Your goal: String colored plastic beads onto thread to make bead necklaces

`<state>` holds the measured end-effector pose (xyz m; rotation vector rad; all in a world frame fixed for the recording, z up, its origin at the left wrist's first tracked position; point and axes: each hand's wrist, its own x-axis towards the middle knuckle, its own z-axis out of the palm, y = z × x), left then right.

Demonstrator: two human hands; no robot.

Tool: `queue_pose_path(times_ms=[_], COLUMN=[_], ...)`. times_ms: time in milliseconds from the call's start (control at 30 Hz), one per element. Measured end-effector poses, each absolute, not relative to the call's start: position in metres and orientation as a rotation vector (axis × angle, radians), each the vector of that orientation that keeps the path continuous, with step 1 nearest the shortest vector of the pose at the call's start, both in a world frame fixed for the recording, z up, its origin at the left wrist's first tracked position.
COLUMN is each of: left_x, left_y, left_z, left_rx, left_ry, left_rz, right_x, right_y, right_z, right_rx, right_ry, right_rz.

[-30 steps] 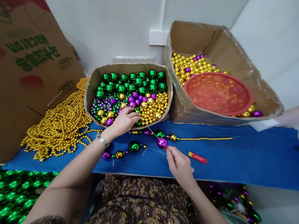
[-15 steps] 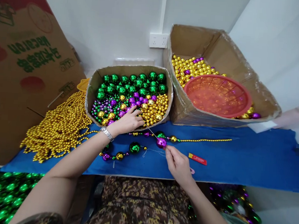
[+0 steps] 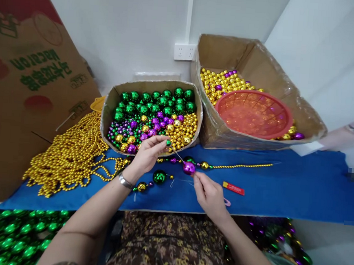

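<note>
My left hand (image 3: 147,154) hovers at the front rim of a cardboard box of mixed beads (image 3: 105,114), pinching a small green bead (image 3: 168,142) between its fingertips. My right hand (image 3: 209,194) is closed on a thin needle or thread that carries a large purple bead (image 3: 189,167) just in front of its fingers. The needle tip points up-left toward the green bead. A partly strung strand with a green ball (image 3: 159,177) and gold and purple beads lies on the blue cloth (image 3: 283,185) between my hands.
A heap of gold bead strings (image 3: 67,156) lies at the left. A bigger carton (image 3: 256,143) at the right holds gold beads and an orange basket (image 3: 253,113). A red lighter (image 3: 233,188) lies on the cloth. Green beads (image 3: 6,233) fill a bin below left.
My left hand has come out of the bead box toward me with a small green bead pinched in it. My right hand has stayed put with the purple bead.
</note>
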<state>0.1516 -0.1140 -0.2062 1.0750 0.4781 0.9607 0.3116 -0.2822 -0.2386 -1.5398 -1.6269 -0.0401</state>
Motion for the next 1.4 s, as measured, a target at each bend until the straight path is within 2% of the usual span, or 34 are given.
queue_pose_path(times_ms=[333,500,633,767,867,1000,1233,1400], left_x=[0.15,0.147,0.157,0.191,0.214,0.215,0.184,0.178], left_y=[-0.123,-0.124,-0.103,-0.082,-0.077,-0.079,-0.101,-0.118], left_z=[-0.214,-0.214,-0.205,-0.203,-0.206,-0.21,-0.202,-0.199], left_rx=[1.239,1.674,2.207,2.714,2.81,2.527,0.993,0.718], left_ry=[0.509,0.515,0.576,0.519,0.54,0.567,0.498,0.484], left_rz=[1.045,1.006,1.143,0.892,0.682,0.776,0.92,0.971], right_x=[0.313,0.312,0.315,0.317,0.318,0.32,0.314,0.309], right_y=[-0.282,-0.281,-0.281,-0.282,-0.282,-0.285,-0.287,-0.285], right_z=[-0.244,-0.245,-0.242,-0.24,-0.24,-0.241,-0.247,-0.252], right_rx=[-1.55,-1.559,-1.612,-1.633,-1.637,-1.637,-1.619,-1.603], right_ry=[-1.665,-1.659,-1.585,-1.536,-1.525,-1.526,-1.576,-1.637], right_rz=[-0.085,-0.106,-0.082,-0.104,-0.098,-0.107,-0.04,-0.04])
